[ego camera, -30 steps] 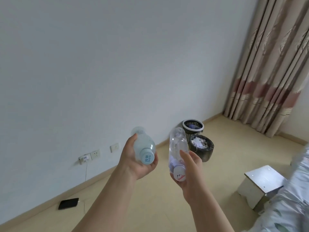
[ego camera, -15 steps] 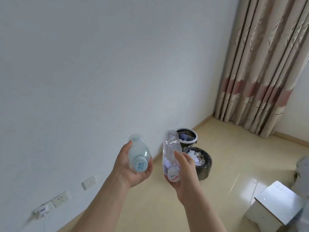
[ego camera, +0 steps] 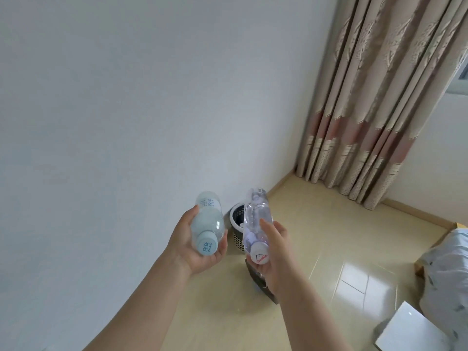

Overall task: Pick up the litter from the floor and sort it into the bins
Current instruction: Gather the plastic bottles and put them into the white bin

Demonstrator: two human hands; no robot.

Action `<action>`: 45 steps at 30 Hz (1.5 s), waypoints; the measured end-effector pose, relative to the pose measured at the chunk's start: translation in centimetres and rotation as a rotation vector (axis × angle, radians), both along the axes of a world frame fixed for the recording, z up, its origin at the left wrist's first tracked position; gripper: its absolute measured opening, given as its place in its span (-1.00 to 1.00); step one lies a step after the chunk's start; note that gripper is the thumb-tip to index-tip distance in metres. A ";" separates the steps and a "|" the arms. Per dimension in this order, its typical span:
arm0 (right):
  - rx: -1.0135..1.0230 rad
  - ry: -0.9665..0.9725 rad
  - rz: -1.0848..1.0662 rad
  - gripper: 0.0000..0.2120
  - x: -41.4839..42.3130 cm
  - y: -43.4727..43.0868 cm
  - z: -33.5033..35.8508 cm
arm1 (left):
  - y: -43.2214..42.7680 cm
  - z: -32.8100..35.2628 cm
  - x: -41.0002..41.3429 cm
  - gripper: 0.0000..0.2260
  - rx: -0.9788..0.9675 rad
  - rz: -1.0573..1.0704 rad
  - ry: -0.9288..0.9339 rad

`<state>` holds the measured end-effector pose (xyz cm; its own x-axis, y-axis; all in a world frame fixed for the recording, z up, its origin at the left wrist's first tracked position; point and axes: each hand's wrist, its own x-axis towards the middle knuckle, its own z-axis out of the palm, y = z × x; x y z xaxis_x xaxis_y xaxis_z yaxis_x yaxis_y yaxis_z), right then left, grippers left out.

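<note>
My left hand [ego camera: 192, 245] grips a pale blue plastic bottle [ego camera: 207, 219], its blue cap pointing back at me. A clear plastic bottle [ego camera: 256, 219] with a white cap is held in my right hand [ego camera: 274, 254]. Both bottles are raised in front of me, side by side and apart. Beyond them, against the wall, stands a black mesh bin with a white rim [ego camera: 235, 217], partly hidden by the clear bottle. A second dark bin [ego camera: 257, 277] is mostly covered by my right hand and forearm.
A white wall fills the left side. Patterned curtains [ego camera: 374, 117] hang in the far corner. A small white stool [ego camera: 410, 330] stands at the lower right, next to light bedding [ego camera: 448, 269]. The floor is glossy beige tile.
The view has swung right and closer to the bins. The wall sockets and phone have left the frame. Both hands keep the same hold on their bottles, which now cover the bins.
</note>
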<state>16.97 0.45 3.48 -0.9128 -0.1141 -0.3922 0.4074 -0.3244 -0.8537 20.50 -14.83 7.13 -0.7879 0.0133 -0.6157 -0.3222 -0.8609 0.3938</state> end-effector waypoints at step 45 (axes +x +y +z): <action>0.271 -0.405 0.201 -0.44 -68.7 0.9 -16.0 | -0.5 -20.1 -66.7 -0.56 -0.119 -0.073 -0.479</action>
